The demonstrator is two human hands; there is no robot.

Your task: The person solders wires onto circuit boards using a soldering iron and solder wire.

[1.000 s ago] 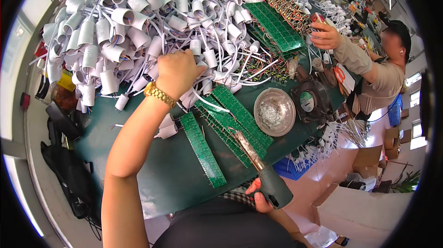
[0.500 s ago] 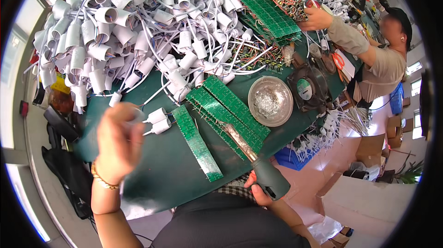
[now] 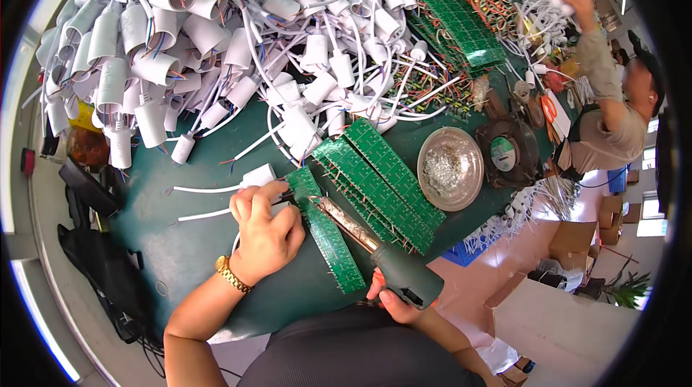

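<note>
My right hand grips the dark handle of a soldering iron. The iron's metal barrel points up and left, its tip over the upper part of a narrow green circuit board strip. Beside that strip's upper left edge, my left hand is closed in a pinch. Dark thin wire shows by its fingertips, but what they hold is mostly hidden. White lamp sockets lie just beyond the fingers, their white cords stretching left. Wider green circuit boards lie right of the strip.
A large heap of white lamp sockets covers the table's far side. Right of the boards stand a bowl with silvery bits and a dark fan. Another person works at the far right, near stacked green boards.
My left hand has moved right to the strip's edge and closed. The iron's tip has shifted left over the strip. The other person's hand has moved from the board stack toward white parts farther back.
</note>
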